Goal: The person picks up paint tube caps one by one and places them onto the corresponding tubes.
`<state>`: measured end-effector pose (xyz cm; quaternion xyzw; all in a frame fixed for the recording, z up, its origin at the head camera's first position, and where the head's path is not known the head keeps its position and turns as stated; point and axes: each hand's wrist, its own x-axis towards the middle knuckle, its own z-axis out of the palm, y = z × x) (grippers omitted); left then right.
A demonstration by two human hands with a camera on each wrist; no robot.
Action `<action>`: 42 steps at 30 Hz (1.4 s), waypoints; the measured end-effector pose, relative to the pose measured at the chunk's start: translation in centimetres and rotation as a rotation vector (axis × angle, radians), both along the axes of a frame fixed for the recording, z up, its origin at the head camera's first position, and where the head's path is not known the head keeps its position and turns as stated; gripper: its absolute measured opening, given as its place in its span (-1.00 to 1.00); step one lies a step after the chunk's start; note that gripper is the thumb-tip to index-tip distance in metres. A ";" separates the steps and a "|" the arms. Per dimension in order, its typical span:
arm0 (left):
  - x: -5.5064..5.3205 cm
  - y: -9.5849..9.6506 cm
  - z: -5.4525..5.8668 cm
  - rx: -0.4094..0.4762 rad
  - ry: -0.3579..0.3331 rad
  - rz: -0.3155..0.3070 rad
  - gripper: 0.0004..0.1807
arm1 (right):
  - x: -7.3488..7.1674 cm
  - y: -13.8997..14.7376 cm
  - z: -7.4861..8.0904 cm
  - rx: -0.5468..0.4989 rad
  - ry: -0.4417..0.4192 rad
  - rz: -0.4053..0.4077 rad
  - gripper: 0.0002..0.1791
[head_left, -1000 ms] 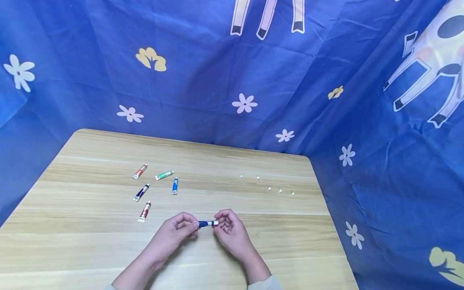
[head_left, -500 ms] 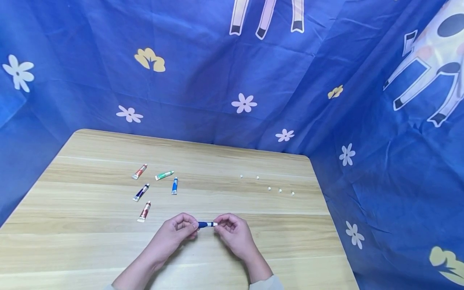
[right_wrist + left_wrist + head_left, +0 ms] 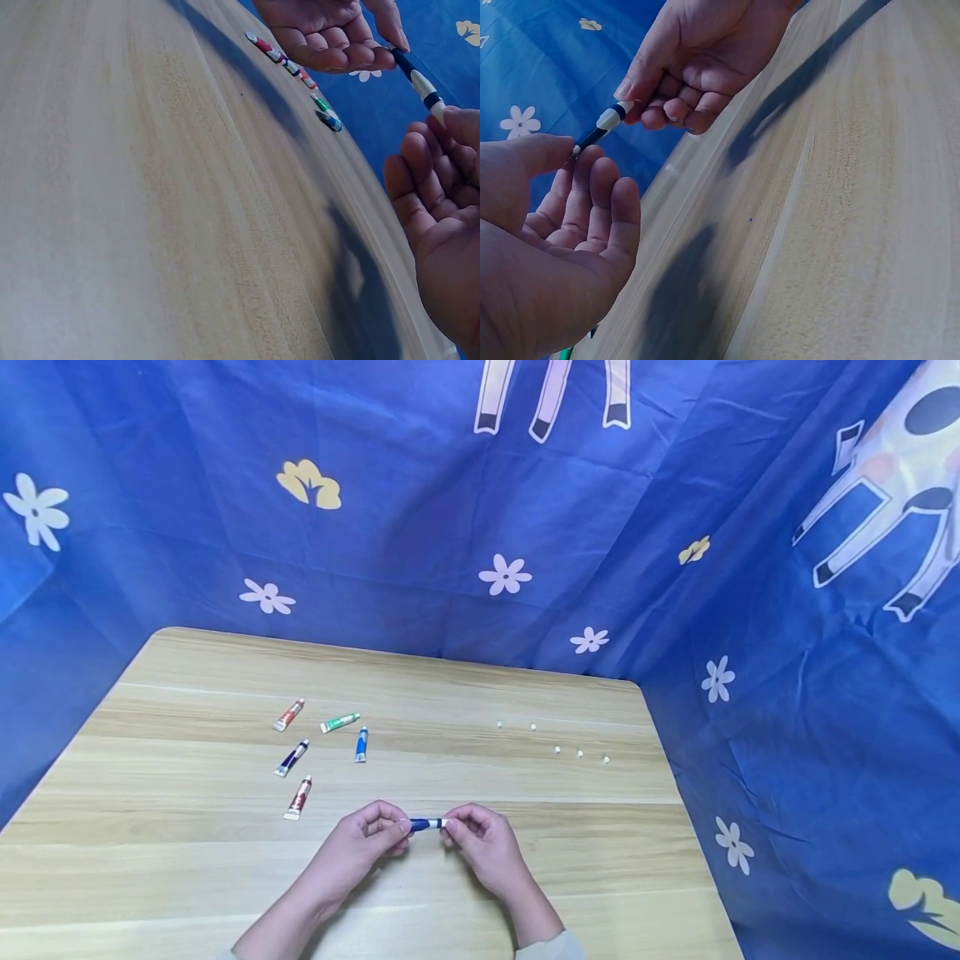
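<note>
A dark blue paint tube (image 3: pixel 426 824) with a white band and white cap is held sideways between both hands, low over the table. My left hand (image 3: pixel 367 837) pinches its tail end between thumb and forefinger. At the other end, the thumb and forefinger of my right hand (image 3: pixel 486 843) pinch the white cap, which they mostly cover. In the left wrist view the paint tube (image 3: pixel 609 120) slants up from left fingertips to right, the other fingers loosely curled. The right wrist view shows the cap end of the tube (image 3: pixel 431 99) right at the right thumb.
Several paint tubes lie left on the wooden table (image 3: pixel 600 860): orange-red (image 3: pixel 289 716), green (image 3: pixel 341 723), blue (image 3: pixel 362 745), dark blue (image 3: pixel 292 758), dark red (image 3: pixel 298 798). Several tiny white pieces (image 3: pixel 557 750) sit at the right. Blue patterned cloth (image 3: pixel 420 527) hangs behind.
My right hand has shifted slightly and its fingers have come together over the tube's white cap, hiding more of it. The left hand and the tubes on the table stay put.
</note>
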<state>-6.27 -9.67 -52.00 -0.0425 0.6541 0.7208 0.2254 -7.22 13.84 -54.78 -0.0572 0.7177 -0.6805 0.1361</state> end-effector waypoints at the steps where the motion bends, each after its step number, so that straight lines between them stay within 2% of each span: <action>1: 0.0 0.0 0.0 0.002 0.001 -0.001 -0.73 | 0.0 0.0 0.0 0.000 -0.006 0.008 -0.74; 8: 0.2 0.1 -0.1 -0.005 0.006 -0.004 -0.69 | 0.0 -0.1 -0.3 0.021 -0.033 0.024 -0.73; 12: 0.2 0.2 0.0 -0.023 -0.001 0.000 -0.69 | 0.1 -0.2 -0.4 0.058 -0.010 0.032 -0.71; 22: 0.3 0.4 -0.1 -0.045 0.045 0.001 -0.66 | 0.4 -0.5 0.1 0.140 0.029 0.040 -0.64; 28: 0.3 0.4 -0.2 -0.088 0.042 0.015 -0.67 | 0.4 -0.5 0.3 0.131 -0.004 0.049 -0.63; 35: 0.3 0.4 -0.3 -0.127 0.069 0.011 -0.67 | 0.3 -0.5 0.0 0.120 -0.018 0.040 -0.66; 38: 0.3 0.5 -0.2 -0.185 0.099 0.012 -0.64 | 0.3 -0.6 -0.2 0.121 -0.012 0.034 -0.69; 42: 0.2 0.6 0.1 -0.304 0.185 -0.014 -0.64 | 0.4 -0.7 -0.3 0.132 0.000 0.027 -0.70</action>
